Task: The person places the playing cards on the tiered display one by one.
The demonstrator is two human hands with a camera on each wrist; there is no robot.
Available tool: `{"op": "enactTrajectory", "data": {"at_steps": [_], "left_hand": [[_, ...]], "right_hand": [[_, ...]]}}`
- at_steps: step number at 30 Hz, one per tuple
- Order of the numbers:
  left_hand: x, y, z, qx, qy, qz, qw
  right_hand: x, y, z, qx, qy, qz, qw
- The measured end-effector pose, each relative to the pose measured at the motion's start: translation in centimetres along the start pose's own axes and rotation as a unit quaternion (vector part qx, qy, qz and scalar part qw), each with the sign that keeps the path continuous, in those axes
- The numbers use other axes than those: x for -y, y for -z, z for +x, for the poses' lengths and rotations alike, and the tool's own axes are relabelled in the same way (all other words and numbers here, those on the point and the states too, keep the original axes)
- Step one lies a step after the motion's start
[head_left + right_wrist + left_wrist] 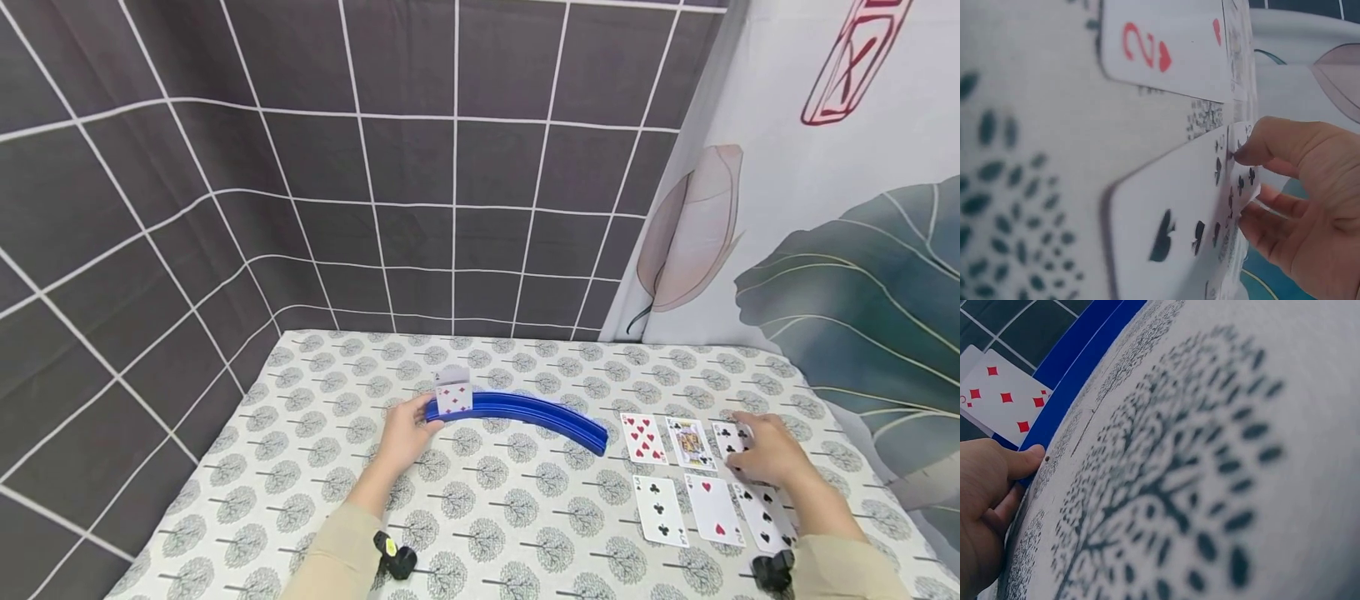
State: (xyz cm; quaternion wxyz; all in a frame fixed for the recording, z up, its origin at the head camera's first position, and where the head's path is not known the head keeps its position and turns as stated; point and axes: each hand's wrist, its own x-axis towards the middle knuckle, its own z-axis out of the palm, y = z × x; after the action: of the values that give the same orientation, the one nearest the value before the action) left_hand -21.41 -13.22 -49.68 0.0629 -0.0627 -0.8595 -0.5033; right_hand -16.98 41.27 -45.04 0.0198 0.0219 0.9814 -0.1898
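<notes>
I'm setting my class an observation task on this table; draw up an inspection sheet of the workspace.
Surface: patterned tablecloth with tree prints.
Job's things: blue curved rack with a diamonds card at its left end, another card behind. To the right, six cards in two rows: heart card, king and black-suited card above; three of clubs, two of hearts and spade card below.
Clutter: nothing seen.
Left hand: pinches the rack's left end.
Right hand: thumb and fingers pinch the upper row's black-suited card.
Cables: nothing seen.
Surroundings: dark gridded backdrop; pale backdrop with plant print.
</notes>
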Motion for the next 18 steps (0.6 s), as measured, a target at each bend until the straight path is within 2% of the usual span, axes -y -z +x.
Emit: {"op": "enactTrajectory", "data": {"at_steps": [5, 11, 18], "left_hand": [[0.06, 0.01, -0.06, -0.002, -0.001, 0.000, 1.0000], [0.03, 0.06, -0.06, -0.001, 0.002, -0.004, 1.0000], [-0.07, 0.08, -0.11, 0.001, 0.001, 0.000, 1.0000]], "right_hand": [[-0.11, 0.47, -0.05, -0.017, 0.005, 0.008, 0.9998], [-0.38, 0.30, -0.48, -0.049, -0.030, 0.018, 0.9982], [-0.03, 0.61, -0.91, -0.116, -0.062, 0.024, 0.9910]]}}
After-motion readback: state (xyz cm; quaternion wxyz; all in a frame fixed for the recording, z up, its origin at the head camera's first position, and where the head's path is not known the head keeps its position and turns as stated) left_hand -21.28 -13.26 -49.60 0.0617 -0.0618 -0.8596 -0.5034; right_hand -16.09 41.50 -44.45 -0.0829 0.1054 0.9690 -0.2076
